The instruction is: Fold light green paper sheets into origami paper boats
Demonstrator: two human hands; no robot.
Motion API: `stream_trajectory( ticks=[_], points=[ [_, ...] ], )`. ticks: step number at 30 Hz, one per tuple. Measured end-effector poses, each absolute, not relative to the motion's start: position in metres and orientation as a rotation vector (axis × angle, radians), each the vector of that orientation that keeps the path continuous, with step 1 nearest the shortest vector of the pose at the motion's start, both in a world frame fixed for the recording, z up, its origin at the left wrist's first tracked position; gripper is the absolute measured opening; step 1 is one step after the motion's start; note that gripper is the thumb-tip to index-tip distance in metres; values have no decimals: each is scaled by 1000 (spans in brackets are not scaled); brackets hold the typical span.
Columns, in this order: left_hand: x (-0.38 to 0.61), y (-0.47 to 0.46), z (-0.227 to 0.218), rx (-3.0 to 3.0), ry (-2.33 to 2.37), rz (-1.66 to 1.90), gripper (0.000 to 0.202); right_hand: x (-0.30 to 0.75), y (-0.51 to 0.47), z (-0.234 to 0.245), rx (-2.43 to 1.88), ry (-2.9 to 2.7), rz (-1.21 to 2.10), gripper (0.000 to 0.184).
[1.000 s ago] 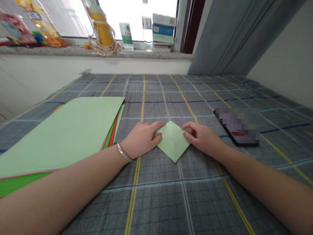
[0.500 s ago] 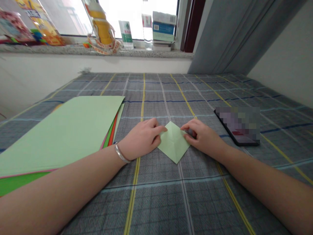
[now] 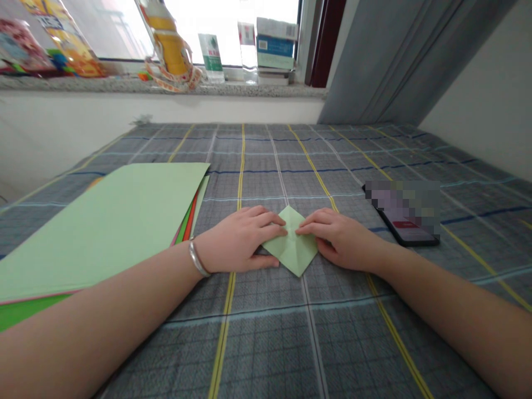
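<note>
A light green piece of folded paper (image 3: 300, 255) lies on the checked cloth in a diamond shape, one corner toward me, creases crossing near its middle. My left hand (image 3: 236, 238), with a silver bangle at the wrist, lies over the paper's left side. Its fingers are stretched across the surface and its thumb rests apart by the lower left edge. From the other side, my right hand (image 3: 344, 238) presses extended fingertips near the centre crease, its thumb close to the right corner. Both hands cover the side corners of the paper.
At the left lies a stack of large coloured sheets (image 3: 112, 221), pale green on top. A phone (image 3: 409, 216), partly blurred out, is on the right of the checked cloth (image 3: 266, 343). Bottles, boxes and snack bags stand on the windowsill (image 3: 124, 84) behind.
Both hands have moved inward over the paper, bringing their fingertips closer together near its centre. My left thumb has stretched out along the lower left edge.
</note>
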State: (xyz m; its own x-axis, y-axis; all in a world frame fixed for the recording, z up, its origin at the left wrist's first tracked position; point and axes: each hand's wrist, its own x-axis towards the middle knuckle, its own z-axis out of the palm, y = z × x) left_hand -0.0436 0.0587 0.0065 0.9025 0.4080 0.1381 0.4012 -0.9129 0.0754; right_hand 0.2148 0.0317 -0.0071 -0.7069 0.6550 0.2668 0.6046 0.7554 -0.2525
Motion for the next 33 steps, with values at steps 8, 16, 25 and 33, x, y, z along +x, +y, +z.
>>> stream_trajectory(
  ticks=[8, 16, 25, 33],
  points=[
    [-42, 57, 7, 3165, 592, 190, 46, 216, 33, -11, -1005, -2565, 242, 26],
    [-37, 50, 9, 3301, 523, 236, 27, 219, 31, -1, -956, -2638, 306, 26],
    [-34, 51, 5, 3094, 823, 375, 29, 215, 31, -3, -994, -2613, 249, 18],
    [-34, 55, 2, 2937, 997, 400, 28, 215, 32, -4, -1117, -2561, 233, 21]
  ],
)
